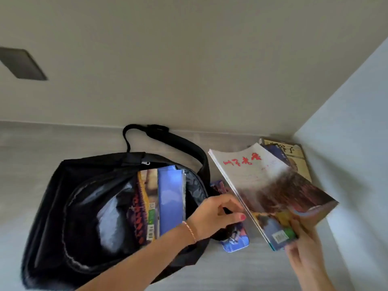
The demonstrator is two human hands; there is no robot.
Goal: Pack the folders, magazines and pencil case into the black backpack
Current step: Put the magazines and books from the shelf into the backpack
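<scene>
The black backpack (63, 206) lies open on the grey table. Inside it stand a colourful magazine (144, 206) and a blue folder (170, 198). My left hand (214, 215) grips the right edge of the bag's opening. My right hand (304, 242) holds a magazine (268, 185) with red lettering by its lower corner, lifted and tilted just right of the bag. A blue patterned pencil case (236, 240) lies on the table between the bag and the magazine, partly hidden under my left hand.
More books (294, 154) are stacked at the back right corner, against the pale side wall (346, 143). The back wall (189, 70) runs just behind the bag's strap (168, 137). Bare table (231, 269) lies in front.
</scene>
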